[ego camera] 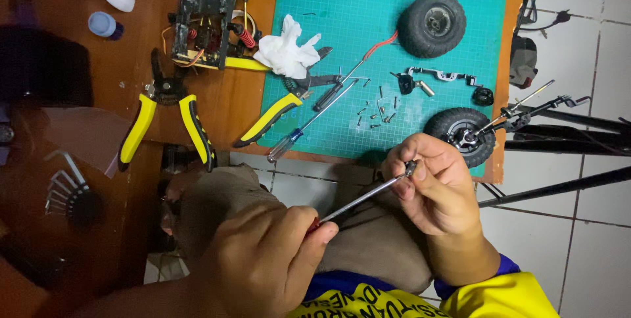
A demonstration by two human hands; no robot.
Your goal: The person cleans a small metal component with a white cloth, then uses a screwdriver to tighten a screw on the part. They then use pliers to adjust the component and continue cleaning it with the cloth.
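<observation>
— Firstly, state the hands.

— Left hand, at 7 o'clock in the view, is fully closed around the handle of a screwdriver; only a sliver of red handle shows past the fingers. The metal shaft runs up toward 2 o'clock from that fist. Right hand, just right of centre, has its fingertips pinched shut on a small dark part at the tip of the shaft. Tip and part touch; what the part is cannot be told.

— And where is the work held?

— Off the bench, over the person's lap, just below the near edge of the green cutting mat.

— Surroundings?

— On the mat: loose screws at centre, a second screwdriver with a clear handle lying at 8 o'clock from them, one rubber wheel at 1 o'clock, another wheel at the mat's 4 o'clock corner with a metal linkage running off to the right. A crumpled white tissue sits at the mat's left edge. On the wooden table at 10 o'clock: yellow-handled pliers and a stripped model chassis. A hex key set lies at 9 o'clock.
</observation>
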